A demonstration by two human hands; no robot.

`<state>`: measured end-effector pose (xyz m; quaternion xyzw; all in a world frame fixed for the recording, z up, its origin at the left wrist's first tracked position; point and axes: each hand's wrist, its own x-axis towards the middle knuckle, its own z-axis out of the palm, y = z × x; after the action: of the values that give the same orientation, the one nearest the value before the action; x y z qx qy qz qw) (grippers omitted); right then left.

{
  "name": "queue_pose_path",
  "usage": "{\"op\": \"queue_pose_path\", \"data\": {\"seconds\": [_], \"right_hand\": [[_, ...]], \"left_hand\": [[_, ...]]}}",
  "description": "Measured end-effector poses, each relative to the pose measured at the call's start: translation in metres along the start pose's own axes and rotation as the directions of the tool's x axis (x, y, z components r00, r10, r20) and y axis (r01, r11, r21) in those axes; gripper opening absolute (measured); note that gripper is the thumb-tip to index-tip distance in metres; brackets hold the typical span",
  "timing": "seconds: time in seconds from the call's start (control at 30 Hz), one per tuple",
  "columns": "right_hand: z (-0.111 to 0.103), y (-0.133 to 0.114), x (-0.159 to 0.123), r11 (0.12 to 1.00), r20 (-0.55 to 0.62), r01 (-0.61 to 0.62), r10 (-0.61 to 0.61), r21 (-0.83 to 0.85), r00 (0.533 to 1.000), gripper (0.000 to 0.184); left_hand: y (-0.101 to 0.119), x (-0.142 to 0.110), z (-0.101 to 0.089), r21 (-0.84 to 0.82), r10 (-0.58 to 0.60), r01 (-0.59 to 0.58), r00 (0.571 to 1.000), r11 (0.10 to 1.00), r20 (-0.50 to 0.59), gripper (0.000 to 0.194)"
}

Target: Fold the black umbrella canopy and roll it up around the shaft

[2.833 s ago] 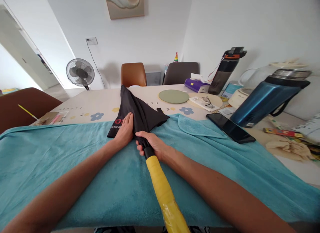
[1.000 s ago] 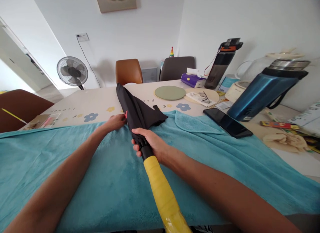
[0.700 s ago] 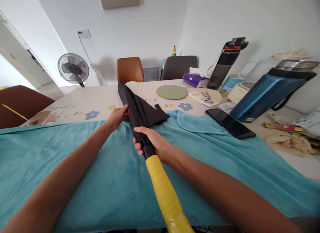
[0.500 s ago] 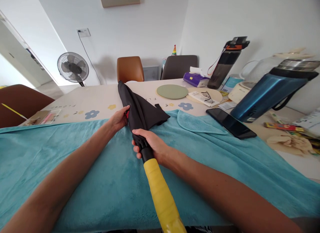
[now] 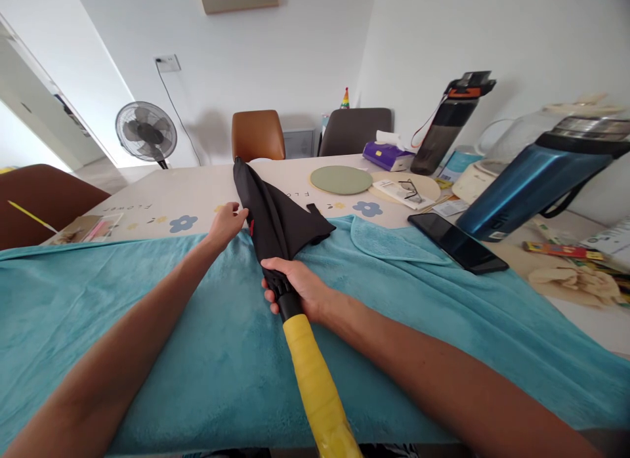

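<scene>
A folded black umbrella (image 5: 273, 218) lies across the teal cloth (image 5: 197, 353), its tip pointing away from me. One loose panel of its canopy spreads to the right, and a small red patch shows on its left side. The handle, wrapped in yellow (image 5: 317, 386), reaches down to the bottom edge of the view. My right hand (image 5: 298, 284) is closed around the gathered fabric just above the handle. Beside the canopy's left edge is my left hand (image 5: 229, 223), its fingers loosely bent and apart, with nothing visible in them.
To the right are a black phone (image 5: 457, 243), a blue bottle (image 5: 536, 179) and a dark bottle (image 5: 445, 126). Farther back lie a green round mat (image 5: 341, 180), eyeglasses (image 5: 410, 191) and a purple tissue pack (image 5: 388, 156). A fan (image 5: 146, 131) and chairs (image 5: 258, 135) stand beyond the table.
My left hand has let go of the umbrella's left side and moved slightly left, uncovering the red patch. My right hand keeps its grip in the same place.
</scene>
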<state>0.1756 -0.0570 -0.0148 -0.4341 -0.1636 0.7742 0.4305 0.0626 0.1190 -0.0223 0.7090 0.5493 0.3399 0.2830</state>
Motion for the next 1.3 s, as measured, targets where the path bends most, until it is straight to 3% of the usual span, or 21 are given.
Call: {"op": "queue_pose_path", "data": {"seconds": [0.1,0.27,0.37,0.47,0.6,0.87,1.17,1.3], "right_hand": [[0.0,0.002,0.001,1.0,-0.003,0.01,-0.01,-0.01,1.0,0.018],[-0.002,0.003,0.003,1.0,0.017,0.009,-0.009,0.001,1.0,0.018],[-0.004,0.004,0.004,1.0,0.034,0.01,-0.01,-0.002,0.999,0.02],[-0.005,0.004,0.005,1.0,0.042,0.018,-0.018,-0.008,0.999,0.02],[-0.004,0.003,0.004,1.0,0.042,-0.004,0.004,-0.014,0.999,0.021],[-0.004,0.001,0.002,1.0,0.037,-0.009,0.009,-0.003,0.999,0.021],[-0.006,0.002,0.006,1.0,0.044,0.024,-0.024,0.006,0.999,0.018],[-0.006,0.002,0.006,1.0,0.06,0.027,-0.028,0.006,0.998,0.017]], "left_hand": [[-0.001,0.0,0.001,0.12,0.087,-0.079,0.994,0.99,-0.071,0.038],[0.013,-0.012,0.009,0.147,0.243,-0.234,0.969,0.961,-0.044,0.039],[0.02,-0.022,0.016,0.183,0.426,-0.422,0.905,0.888,0.016,0.037],[0.022,-0.028,0.022,0.218,0.534,-0.57,0.82,0.792,0.204,0.033],[0.02,-0.028,0.024,0.284,0.494,-0.59,0.799,0.756,0.344,0.038],[0.031,-0.028,0.024,0.4,0.39,-0.53,0.838,0.748,0.381,0.044],[0.046,-0.009,0.038,0.483,0.336,-0.508,0.853,0.713,0.4,0.055],[0.059,-0.006,0.045,0.501,0.341,-0.536,0.836,0.68,0.431,0.055]]}}
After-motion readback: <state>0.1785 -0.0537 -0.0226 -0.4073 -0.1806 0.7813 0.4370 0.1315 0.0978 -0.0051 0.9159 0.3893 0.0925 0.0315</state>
